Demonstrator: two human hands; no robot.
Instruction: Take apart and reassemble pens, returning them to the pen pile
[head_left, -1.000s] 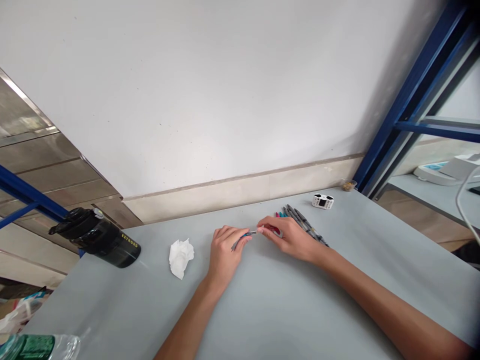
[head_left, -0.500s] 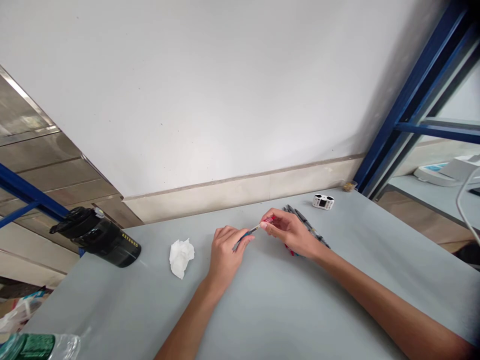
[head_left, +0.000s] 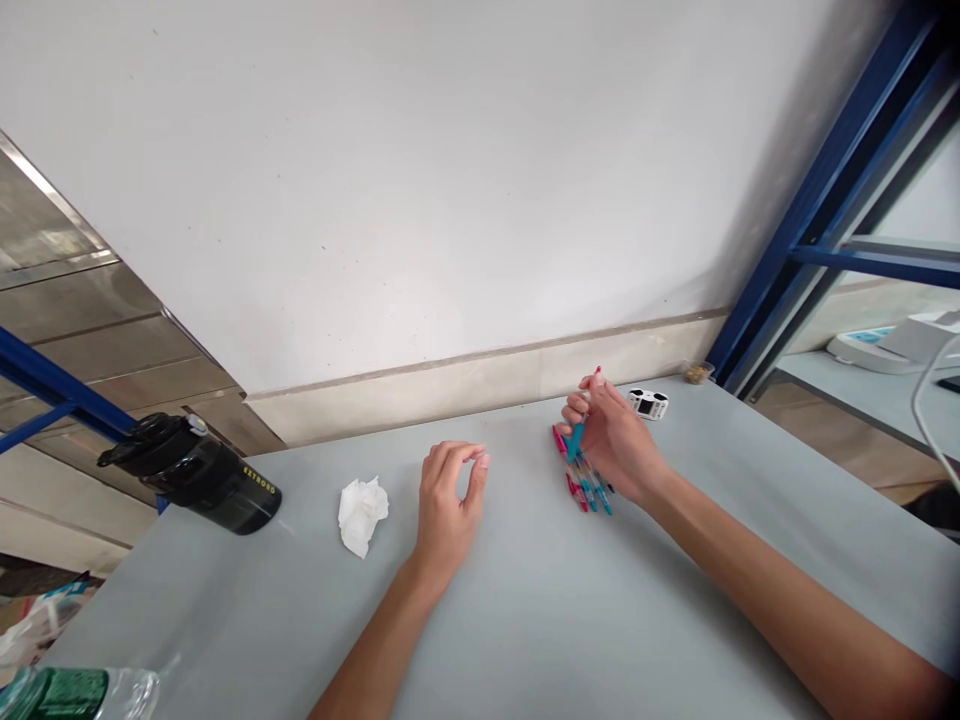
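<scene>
My left hand (head_left: 448,495) hovers over the grey table with nothing in it, thumb and fingers curved apart. Raised above a group of pens, my right hand (head_left: 616,435) has its fingers closed round a slim pen (head_left: 598,371), whose small red end sticks out at the top. Most of that pen is hidden by the fingers. A teal piece (head_left: 575,440) shows below them; I cannot tell whether it belongs to the held pen. Under this hand lie several pens (head_left: 589,488) with pink-red and teal ends, partly covered.
On the grey table (head_left: 300,620) are a crumpled white tissue (head_left: 363,515), a black bottle (head_left: 202,475) and a green-and-clear bottle (head_left: 79,693) at left. A white device (head_left: 648,404) and a small clear tub (head_left: 697,372) stand at back right. A wall (head_left: 465,200) closes the rear.
My left hand has let go of the pen that both hands held between them. My right hand has moved up and right with it, turning upright and uncovering the coloured pens.
</scene>
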